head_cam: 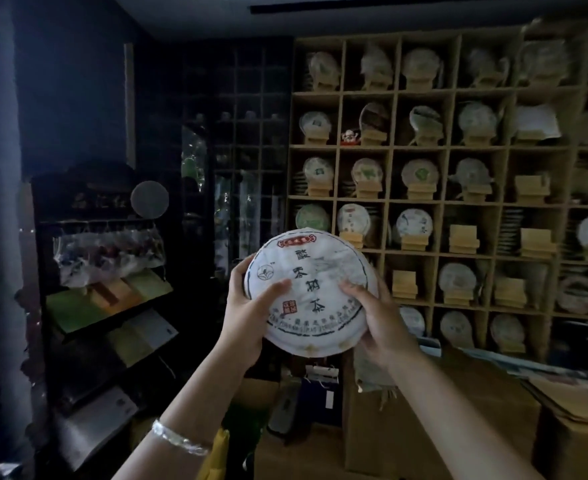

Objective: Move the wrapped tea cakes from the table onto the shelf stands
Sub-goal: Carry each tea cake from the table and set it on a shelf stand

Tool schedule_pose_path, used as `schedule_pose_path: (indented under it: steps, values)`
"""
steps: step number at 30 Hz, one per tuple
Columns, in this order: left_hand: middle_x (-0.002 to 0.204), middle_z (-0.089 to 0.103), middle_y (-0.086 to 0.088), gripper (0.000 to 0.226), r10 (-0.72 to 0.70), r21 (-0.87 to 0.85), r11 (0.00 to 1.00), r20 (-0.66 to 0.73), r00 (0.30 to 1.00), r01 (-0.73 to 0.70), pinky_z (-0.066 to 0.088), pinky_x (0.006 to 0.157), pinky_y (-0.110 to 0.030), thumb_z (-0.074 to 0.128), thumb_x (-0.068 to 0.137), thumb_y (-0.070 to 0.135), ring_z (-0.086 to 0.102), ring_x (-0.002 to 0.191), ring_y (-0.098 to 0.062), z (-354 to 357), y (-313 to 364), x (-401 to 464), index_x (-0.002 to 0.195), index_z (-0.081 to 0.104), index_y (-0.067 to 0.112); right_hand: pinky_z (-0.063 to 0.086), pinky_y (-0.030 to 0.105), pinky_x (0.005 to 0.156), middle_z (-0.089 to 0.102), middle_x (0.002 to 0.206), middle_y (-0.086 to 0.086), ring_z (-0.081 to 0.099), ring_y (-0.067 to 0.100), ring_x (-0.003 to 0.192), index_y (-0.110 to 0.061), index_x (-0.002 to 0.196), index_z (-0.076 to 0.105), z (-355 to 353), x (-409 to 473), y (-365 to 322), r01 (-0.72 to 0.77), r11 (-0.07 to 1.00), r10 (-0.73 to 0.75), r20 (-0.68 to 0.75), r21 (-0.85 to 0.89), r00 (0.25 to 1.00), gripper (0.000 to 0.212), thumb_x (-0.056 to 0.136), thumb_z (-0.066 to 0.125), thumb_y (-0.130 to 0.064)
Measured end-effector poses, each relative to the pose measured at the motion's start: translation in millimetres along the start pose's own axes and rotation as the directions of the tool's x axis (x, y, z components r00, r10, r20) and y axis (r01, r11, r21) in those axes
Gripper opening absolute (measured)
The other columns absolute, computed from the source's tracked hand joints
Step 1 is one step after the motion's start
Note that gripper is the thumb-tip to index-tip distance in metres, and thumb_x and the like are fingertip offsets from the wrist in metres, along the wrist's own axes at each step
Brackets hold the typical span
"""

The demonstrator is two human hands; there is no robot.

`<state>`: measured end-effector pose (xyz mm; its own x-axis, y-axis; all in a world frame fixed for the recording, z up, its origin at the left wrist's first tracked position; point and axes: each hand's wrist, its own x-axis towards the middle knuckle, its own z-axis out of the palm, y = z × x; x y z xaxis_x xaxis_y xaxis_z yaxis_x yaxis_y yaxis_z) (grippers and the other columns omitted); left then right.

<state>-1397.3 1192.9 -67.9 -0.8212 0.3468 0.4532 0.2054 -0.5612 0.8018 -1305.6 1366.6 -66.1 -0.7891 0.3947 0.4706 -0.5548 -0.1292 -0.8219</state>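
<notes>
1. Carrying step: the person's left hand (247,303) and right hand (377,315) both grip the round white paper-wrapped tea cake (311,294), held up facing the wooden grid shelf (448,148).
2. Next it probably needs an empty pale wooden stand (404,284), set upright.
3. Wrapper shows dark Chinese characters and red seals, too blurry to read properly.

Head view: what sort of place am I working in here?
Probably a tea shop or storeroom: a wooden grid shelf of wrapped tea cakes on stands, some empty stands, and cardboard boxes below.
</notes>
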Motion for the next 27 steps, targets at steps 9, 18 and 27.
schedule_pose_path:
  steps: [9, 18, 27]
  values:
    - [0.116, 0.069, 0.009, 0.068, -0.157, 0.124, 0.982, 0.126, 0.979, 0.142, 0.061, 0.064, -0.033, 0.073, 0.074, 0.054, 0.073, 0.085, -0.008, 12, -65, 121, 0.135, 0.045, 0.042, 0.058, 0.042, 0.086, 0.071, 0.118, 0.006, 0.068, 0.023, 0.109, -0.016, 0.129, 0.058, -35, 83, 46, 0.185, 0.979, -0.203, -0.313, -0.088, 0.928, 0.054, 0.079, 0.075, -0.012]
    - [0.127, 0.059, 0.012, 0.066, -0.063, 0.01, 0.998, 0.161, 0.985, 0.062, 0.062, 0.076, -0.038, 0.081, 0.077, 0.033, 0.068, 0.107, -0.014, 45, -168, 199, 0.123, 0.042, 0.058, 0.059, 0.025, 0.077, 0.07, 0.118, -0.008, 0.068, 0.009, 0.107, -0.026, 0.133, 0.052, -102, 171, 102, 0.286, 0.944, -0.329, -0.395, -0.164, 0.858, 0.057, 0.083, 0.076, -0.012]
    - [0.124, 0.061, 0.009, 0.077, 0.091, -0.076, 0.993, 0.045, 0.995, -0.087, 0.06, 0.069, -0.026, 0.088, 0.069, 0.029, 0.069, 0.102, -0.005, 95, -258, 333, 0.132, 0.046, 0.044, 0.059, 0.037, 0.084, 0.069, 0.122, -0.004, 0.067, 0.014, 0.11, -0.033, 0.135, 0.046, -190, 313, 118, 0.165, 0.977, -0.192, -0.212, -0.137, 0.958, 0.067, 0.077, 0.078, -0.02]
